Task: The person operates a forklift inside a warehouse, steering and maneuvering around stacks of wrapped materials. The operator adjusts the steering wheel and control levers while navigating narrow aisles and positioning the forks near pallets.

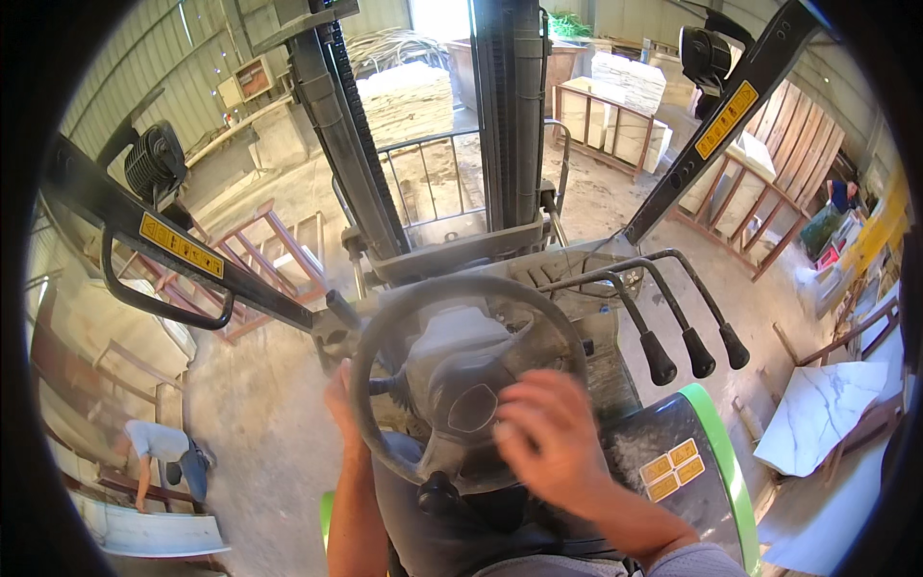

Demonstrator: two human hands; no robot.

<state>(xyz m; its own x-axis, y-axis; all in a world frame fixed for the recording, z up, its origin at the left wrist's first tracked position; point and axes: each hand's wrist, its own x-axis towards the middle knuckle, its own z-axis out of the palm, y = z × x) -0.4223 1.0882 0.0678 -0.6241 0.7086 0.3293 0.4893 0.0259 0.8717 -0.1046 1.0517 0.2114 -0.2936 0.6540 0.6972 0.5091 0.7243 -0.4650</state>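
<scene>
The person is steering the forklift: the left hand (338, 399) is gripping the steering wheel (468, 377) at nine o'clock, while the right hand (550, 438), blurred and seemingly open, is resting near four o'clock, needing a firmer hold.

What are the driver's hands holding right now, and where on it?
The left hand grips the steering wheel at its left rim. The right hand, blurred, lies over the wheel's lower right; a grip cannot be told.

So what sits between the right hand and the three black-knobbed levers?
In the head view, only the steering wheel's rim and a grey console panel lie between the right hand and the levers.
</scene>
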